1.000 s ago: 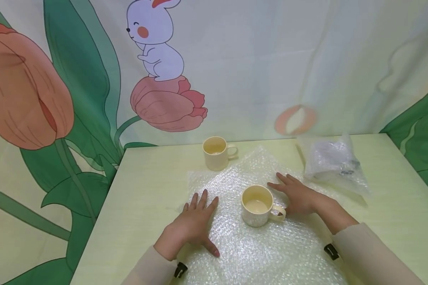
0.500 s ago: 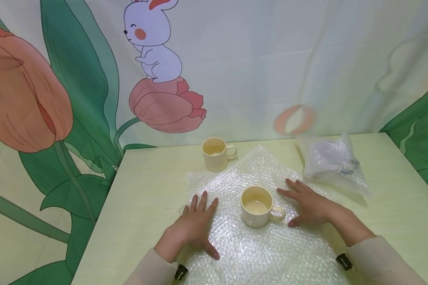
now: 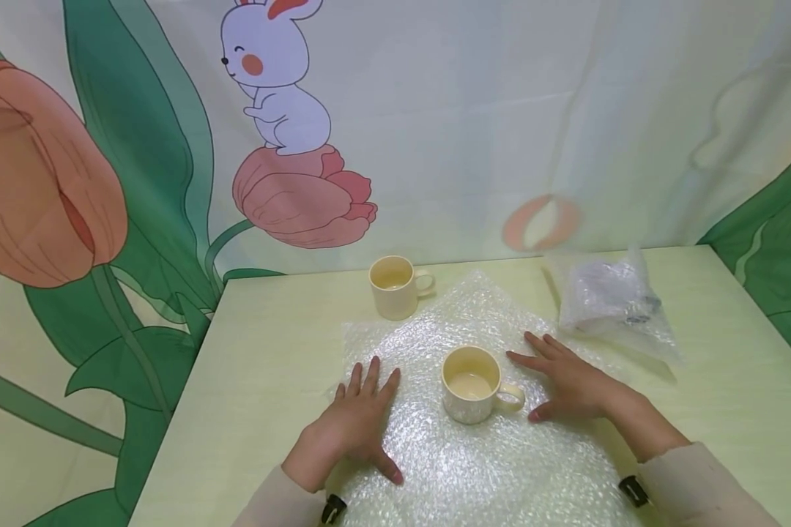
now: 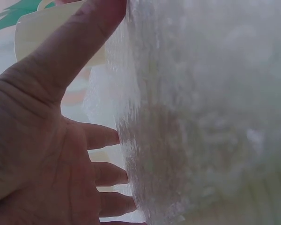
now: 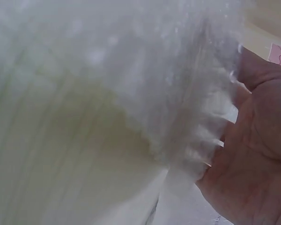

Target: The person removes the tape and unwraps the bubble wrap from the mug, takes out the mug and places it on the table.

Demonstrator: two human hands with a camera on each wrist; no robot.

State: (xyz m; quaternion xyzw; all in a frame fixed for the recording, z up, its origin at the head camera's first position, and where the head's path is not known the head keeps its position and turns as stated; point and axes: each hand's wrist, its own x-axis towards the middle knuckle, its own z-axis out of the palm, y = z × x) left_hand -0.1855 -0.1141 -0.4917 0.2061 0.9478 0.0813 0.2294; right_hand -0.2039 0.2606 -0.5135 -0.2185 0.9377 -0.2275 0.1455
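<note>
A sheet of bubble wrap lies spread over the table, one corner pointing to the back. On it stands a cream mug upright, its handle to the right. My left hand touches the sheet left of the mug, fingers spread; in the left wrist view its fingertips and thumb meet the bubble wrap. To the right of the mug, my right hand rests its spread fingers on the sheet, thumb near the handle but apart from it. Neither hand grips anything.
A second cream mug stands upright behind the sheet's left part. At the back right lies a clear plastic packet with wrapped contents that I cannot make out. The pale table ends against a printed cloth.
My right hand has moved right, away from the mug's handle, over the bubble wrap. The left hand and both mugs stay in place. The head view has shifted slightly.
</note>
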